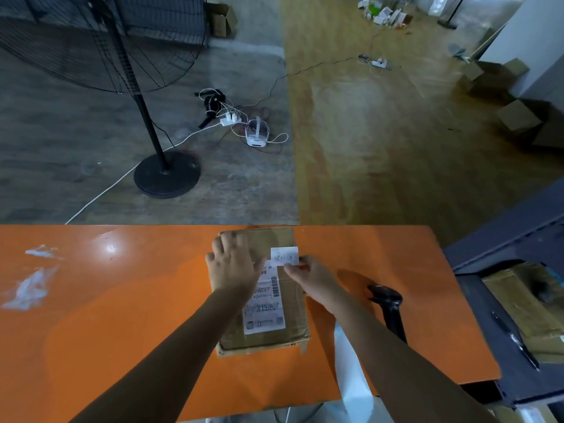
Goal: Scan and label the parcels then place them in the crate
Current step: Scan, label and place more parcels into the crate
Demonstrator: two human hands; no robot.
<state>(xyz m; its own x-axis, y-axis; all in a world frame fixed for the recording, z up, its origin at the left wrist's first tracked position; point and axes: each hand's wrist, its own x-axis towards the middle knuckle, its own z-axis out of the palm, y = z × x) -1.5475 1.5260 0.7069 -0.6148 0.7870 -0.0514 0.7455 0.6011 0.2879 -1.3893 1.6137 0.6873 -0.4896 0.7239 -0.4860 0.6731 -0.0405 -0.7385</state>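
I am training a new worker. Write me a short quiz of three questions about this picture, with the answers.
1. True or false: the scanner is in the right hand.
2. What does the left hand do? A) lifts the parcel B) presses flat on it C) holds a pen
3. Fill in: the right hand pinches a small white ____.
Key: 1 false, it lies on the table; 2 B; 3 label.
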